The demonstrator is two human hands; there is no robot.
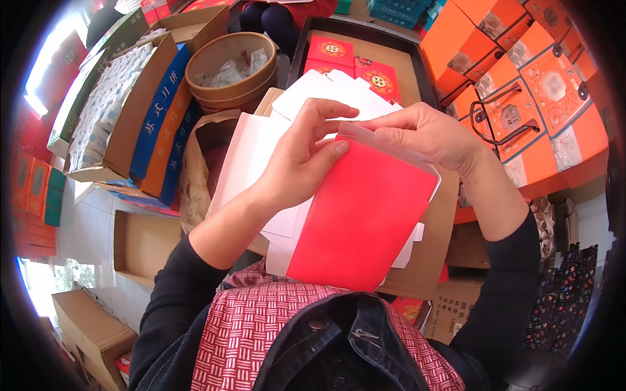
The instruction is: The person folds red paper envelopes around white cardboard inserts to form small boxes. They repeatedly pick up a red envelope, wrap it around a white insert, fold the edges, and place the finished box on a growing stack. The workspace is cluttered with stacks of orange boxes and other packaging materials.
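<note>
Red card piece: a flat red card blank (362, 221) was held just above the person's lap, tilted, its lower edge near the denim jacket (339, 339), its upper white-edged flap up between both hands.
Left hand: the left hand (303, 159) was closed on the blank's upper left edge, thumb on the red face, fingers curled over the top toward the flap.
Right hand: the right hand (424, 133) pinched the white flap at the top right corner, fingers bent down over it.
Step in hand (judgement): a fold at the top flap; it would go best with the left thumb pressing flat along the crease line and the right hand turning the flap evenly, so that the card did not buckle.
Edges: the blank's right corner overhung the brown tray (430, 241) beneath; white card blanks (261, 150) lay fanned under it.
Open room: little on the left, where a paper bag (199, 169) and a round tub (231, 68) stood near; orange gift boxes (521, 85) crowded the right.
Far: small red boxes (352, 62) sat at the tray's back.
</note>
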